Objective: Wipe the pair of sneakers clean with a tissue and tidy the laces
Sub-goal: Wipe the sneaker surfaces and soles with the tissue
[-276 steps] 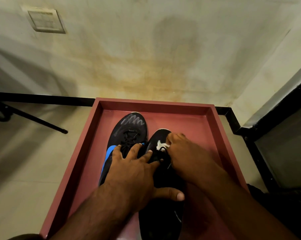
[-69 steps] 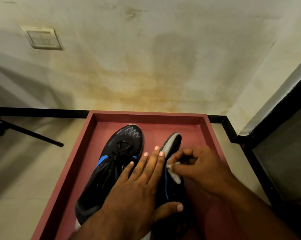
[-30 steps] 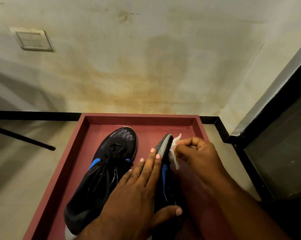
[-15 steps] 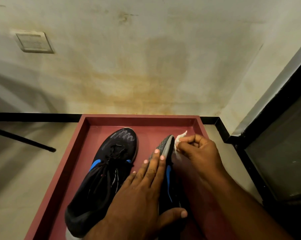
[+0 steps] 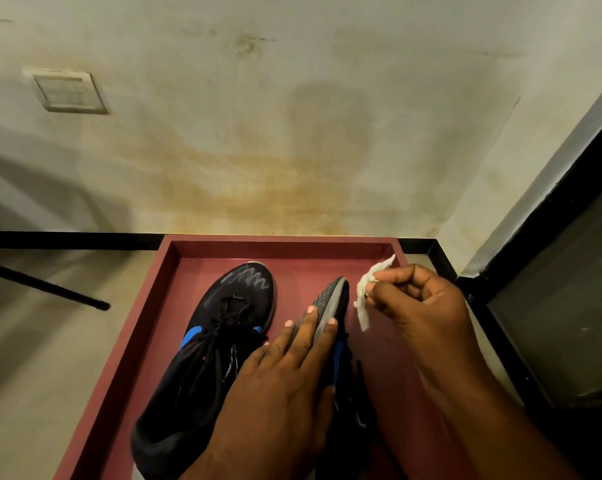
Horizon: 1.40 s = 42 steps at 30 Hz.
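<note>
The right sneaker [image 5: 330, 306] stands tipped on its edge in the red tray [image 5: 147, 327], sole turned left. The left hand [image 5: 282, 386] holds it there, fingers straight and flat on the sole, thumb hooked under the near side. Just right of the toe, the right hand [image 5: 421, 306] pinches a crumpled white tissue [image 5: 365, 292] in curled fingers; whether the tissue touches the shoe cannot be told.

Risks, as judged: the tipped shoe is steadied only by palm pressure, so a firm wipe from the right could roll it flat or against its neighbour; the thin tissue may tear on the rough tread.

Count: two sneakers, the left sneaker [image 5: 223, 341] lying flat with loose black laces [image 5: 233, 306]; one tissue; one tray; two hands.
</note>
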Tool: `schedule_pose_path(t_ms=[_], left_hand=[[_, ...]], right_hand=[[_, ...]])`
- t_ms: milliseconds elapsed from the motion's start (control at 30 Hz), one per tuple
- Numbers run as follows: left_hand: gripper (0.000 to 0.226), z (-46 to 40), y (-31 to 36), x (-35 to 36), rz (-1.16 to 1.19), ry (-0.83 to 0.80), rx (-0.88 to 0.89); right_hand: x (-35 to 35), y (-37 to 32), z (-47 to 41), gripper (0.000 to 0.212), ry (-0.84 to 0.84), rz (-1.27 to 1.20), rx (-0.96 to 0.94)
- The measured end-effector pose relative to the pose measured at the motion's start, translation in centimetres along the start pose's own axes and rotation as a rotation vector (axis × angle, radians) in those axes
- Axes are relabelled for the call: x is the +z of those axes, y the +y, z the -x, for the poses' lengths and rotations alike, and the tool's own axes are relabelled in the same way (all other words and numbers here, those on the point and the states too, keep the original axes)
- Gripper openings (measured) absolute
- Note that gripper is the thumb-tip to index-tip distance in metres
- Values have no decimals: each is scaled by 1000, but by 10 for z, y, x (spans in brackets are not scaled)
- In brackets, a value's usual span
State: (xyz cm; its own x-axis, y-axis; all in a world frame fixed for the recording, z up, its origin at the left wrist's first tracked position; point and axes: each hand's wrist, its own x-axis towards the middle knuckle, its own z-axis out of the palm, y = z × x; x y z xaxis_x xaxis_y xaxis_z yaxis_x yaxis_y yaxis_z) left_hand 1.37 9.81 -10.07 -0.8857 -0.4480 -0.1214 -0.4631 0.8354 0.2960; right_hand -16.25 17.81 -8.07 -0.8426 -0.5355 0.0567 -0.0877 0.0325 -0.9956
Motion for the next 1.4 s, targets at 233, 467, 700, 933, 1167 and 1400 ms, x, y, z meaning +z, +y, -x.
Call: schedule_pose_path(t_ms=[233,467,700,933,1167,1400], left_hand=[[76,-5,6,4,71,94,-18],[77,-3,-10,14,180,207,-70],[104,6,-13,-2,159,-6,31],[147,14,-23,-18,144,-247,89],[149,13,-22,-13,135,-256,100],[151,12,-24,-10,176,-257,98]], right_hand=[[22,24,15,13,13,260,-52],[13,20,28,8,-353,457,-1],[7,18,13,12,-168,495,-165],[6,4,27,14,-612,625,-103],[7,5,23,15,-517,695,-226],[3,-10,25,15,-838,709,15]])
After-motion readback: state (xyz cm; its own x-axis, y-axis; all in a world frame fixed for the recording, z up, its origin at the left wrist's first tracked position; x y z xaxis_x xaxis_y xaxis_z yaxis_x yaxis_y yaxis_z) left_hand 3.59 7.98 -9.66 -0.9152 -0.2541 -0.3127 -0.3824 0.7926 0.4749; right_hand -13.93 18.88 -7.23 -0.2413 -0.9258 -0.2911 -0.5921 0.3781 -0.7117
